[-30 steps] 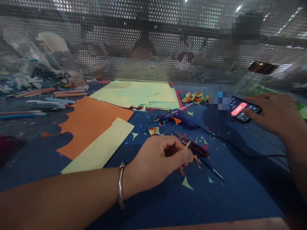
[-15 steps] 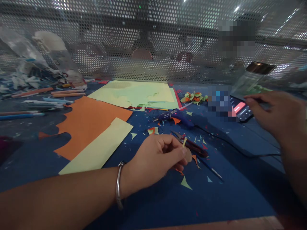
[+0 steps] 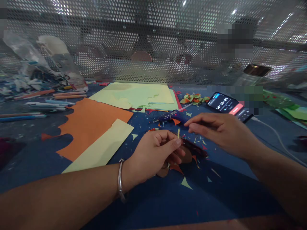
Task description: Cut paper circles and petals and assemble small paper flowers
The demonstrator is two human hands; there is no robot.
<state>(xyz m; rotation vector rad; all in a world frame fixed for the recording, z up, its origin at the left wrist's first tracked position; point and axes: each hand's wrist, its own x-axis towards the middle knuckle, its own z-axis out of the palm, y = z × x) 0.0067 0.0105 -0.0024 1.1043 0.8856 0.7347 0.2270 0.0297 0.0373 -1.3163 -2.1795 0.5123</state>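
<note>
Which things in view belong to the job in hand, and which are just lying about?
Likely in the job: pale strip, pinched by the left hand; glue gun, near the right hand.

Apparently just lying about: phone, orange sheet, white-topped bottle.

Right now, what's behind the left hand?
Past the left hand, a dark red handle shows, with the blue glue gun farther back. Whatever lies directly behind the hand is covered and can't be seen.

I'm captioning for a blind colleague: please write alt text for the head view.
The left hand pinches a pale yellow strip, while the right hand, apparently empty, hovers near a blue glue gun. Orange paper, yellow paper and a phone lie on the blue table.
</note>
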